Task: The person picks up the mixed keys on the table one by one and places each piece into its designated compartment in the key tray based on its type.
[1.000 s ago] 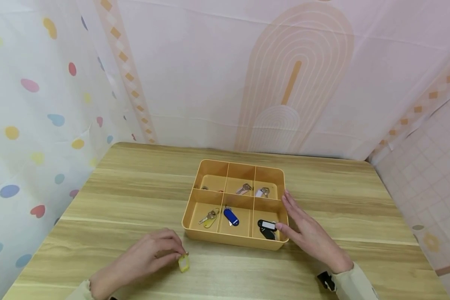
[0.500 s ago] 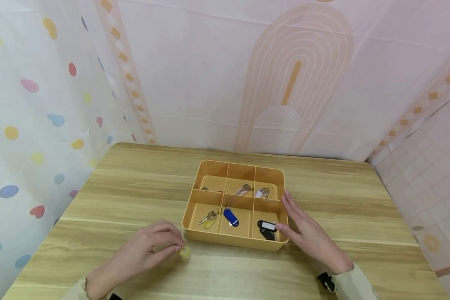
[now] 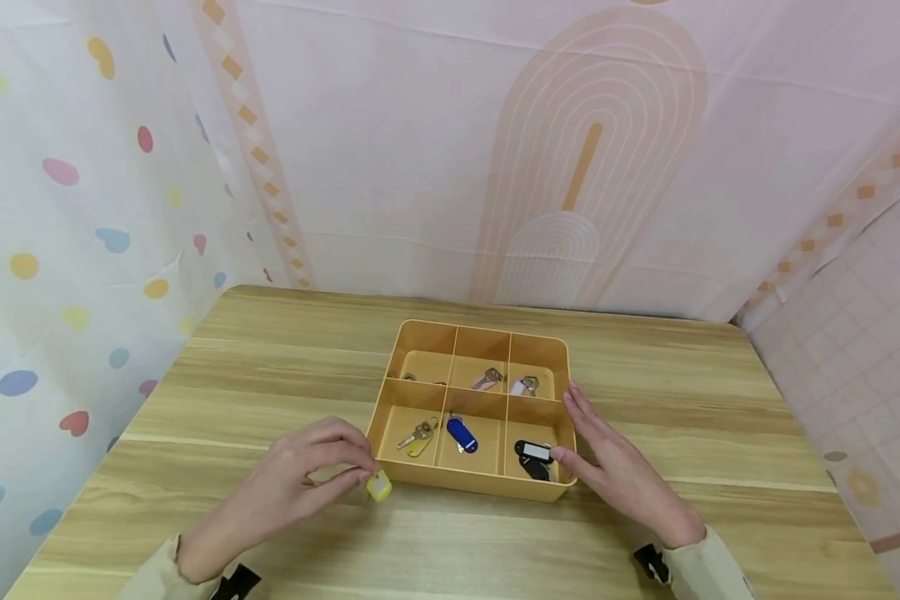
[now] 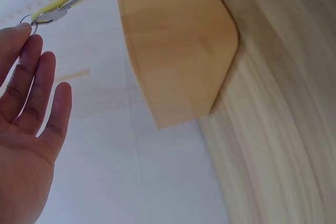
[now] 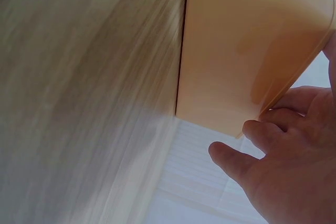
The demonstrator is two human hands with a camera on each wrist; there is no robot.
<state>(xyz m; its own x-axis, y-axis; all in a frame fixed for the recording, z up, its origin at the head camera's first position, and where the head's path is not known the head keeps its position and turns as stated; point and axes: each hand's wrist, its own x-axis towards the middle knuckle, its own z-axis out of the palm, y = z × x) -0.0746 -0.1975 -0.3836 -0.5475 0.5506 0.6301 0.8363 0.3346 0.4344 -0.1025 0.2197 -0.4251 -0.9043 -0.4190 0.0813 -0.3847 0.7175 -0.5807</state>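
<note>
My left hand (image 3: 307,467) pinches the ring of a key with a yellow tag (image 3: 378,486) between thumb and forefinger, at the front left corner of an orange divided box (image 3: 465,477). In the left wrist view, the metal key (image 4: 58,14) lies alongside its yellow tag, beyond the fingertips. My right hand (image 3: 622,471) rests on the box's right rim with fingers extended. Inside the front compartments are a key with a yellow tag (image 3: 420,435), a blue key tag (image 3: 462,434) and black key tags (image 3: 534,451).
The back compartments hold a key with a pinkish tag (image 3: 488,379), a key with a white tag (image 3: 526,384) and partly hidden bits at the left. The wooden table (image 3: 270,358) ends at a patterned cloth backdrop (image 3: 390,167).
My left hand has moved up and slightly right with the yellow-tagged key, from the table in front to the box's front left corner. My right hand and the box have stayed put.
</note>
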